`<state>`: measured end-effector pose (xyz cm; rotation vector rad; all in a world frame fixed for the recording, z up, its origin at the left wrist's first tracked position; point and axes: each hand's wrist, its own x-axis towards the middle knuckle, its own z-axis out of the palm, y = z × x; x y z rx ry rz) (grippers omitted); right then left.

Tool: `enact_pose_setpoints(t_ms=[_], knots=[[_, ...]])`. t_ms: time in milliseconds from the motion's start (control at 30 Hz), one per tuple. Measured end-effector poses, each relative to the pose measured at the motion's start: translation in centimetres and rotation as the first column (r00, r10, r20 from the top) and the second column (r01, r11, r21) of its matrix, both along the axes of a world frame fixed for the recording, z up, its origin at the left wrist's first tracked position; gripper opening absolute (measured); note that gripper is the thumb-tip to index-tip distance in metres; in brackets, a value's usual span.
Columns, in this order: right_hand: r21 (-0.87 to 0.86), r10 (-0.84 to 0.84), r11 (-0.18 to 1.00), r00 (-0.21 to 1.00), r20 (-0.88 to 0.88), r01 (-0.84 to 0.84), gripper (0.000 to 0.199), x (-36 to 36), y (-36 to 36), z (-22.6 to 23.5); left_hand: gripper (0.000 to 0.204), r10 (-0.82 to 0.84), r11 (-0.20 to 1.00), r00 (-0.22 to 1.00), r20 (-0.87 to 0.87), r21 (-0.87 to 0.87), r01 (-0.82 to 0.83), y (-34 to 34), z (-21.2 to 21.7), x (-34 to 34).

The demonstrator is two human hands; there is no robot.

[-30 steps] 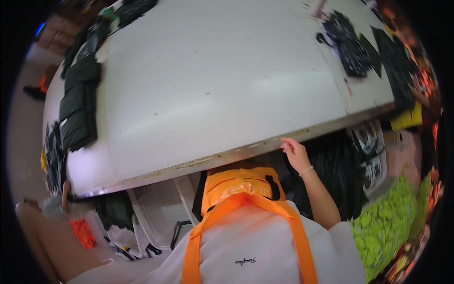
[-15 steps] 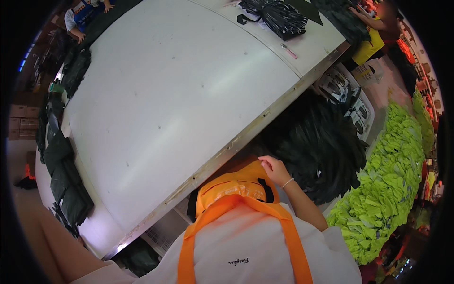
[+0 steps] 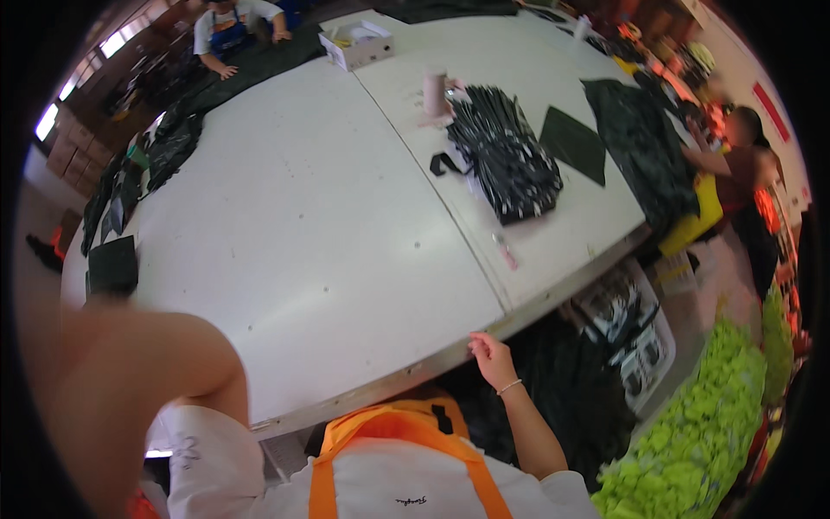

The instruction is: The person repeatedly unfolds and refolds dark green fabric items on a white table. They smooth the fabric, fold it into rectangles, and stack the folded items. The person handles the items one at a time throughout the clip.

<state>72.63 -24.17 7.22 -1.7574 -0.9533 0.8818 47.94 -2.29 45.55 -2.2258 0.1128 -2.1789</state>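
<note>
My right hand (image 3: 490,356), with a thin bracelet at the wrist, hovers by the near edge of the white table (image 3: 337,233). Its fingers are loosely curled together and nothing shows in them. On the left my bare left arm (image 3: 164,363) is raised and bent, large and blurred close to the camera; the left hand itself does not show. Beyond my right hand a pink-handled small tool (image 3: 505,251) lies on the tabletop, near a bundle of black strips (image 3: 510,164). A dark pile of black material (image 3: 562,389) sits below the table edge.
Bright green fabric (image 3: 692,424) is heaped at lower right, beside a white crate (image 3: 644,346). A white box (image 3: 356,45) and a pink cylinder (image 3: 435,91) stand on the table. Dark cloth (image 3: 635,143) lies at the right, where a co-worker (image 3: 743,164) stands; another person (image 3: 238,35) works at the far left.
The view has tilted up and shows more of the far table. My left arm has risen and bent. The right hand now hangs closer to the table edge.
</note>
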Motion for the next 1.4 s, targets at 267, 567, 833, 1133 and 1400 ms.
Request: enact_pose_setpoints(t_ms=[267, 567, 833, 1133, 1400], knots=[[0.457, -0.158, 0.879, 0.823, 0.546, -0.134, 0.015, 23.2, 33.2, 13.2, 0.074, 0.009, 0.204, 0.377, -0.926, -0.367, -0.908, 13.8, -40.5, 9.5], [-0.354, 0.409, 0.905, 0.246, 0.879, -0.237, 0.041, 43.0, 68.2, 3.4, 0.077, -0.125, 0.026, 0.271, -0.955, -0.276, -0.961, 11.9, -41.9, 10.9], [-0.700, 0.700, 0.714, -0.029, 0.713, 0.014, 0.039, 44.4, 71.7, -0.6, 0.074, -0.174, 0.096, 0.319, -0.932, -0.338, -0.936, 12.5, -40.7, 10.4], [-0.710, 0.712, 0.702, 0.060, 0.700, -0.056, 0.037, 49.2, 71.9, 1.3, 0.077, -0.229, 0.014, 0.304, -0.925, -0.316, -0.949, 13.7, -40.5, 12.2], [0.233, 0.015, 0.951, 0.718, -0.696, 0.205, 0.059, 48.3, 63.4, 15.5, 0.079, -0.170, 0.048, 0.347, -0.922, -0.360, -0.932, 13.1, -40.8, 13.0]])
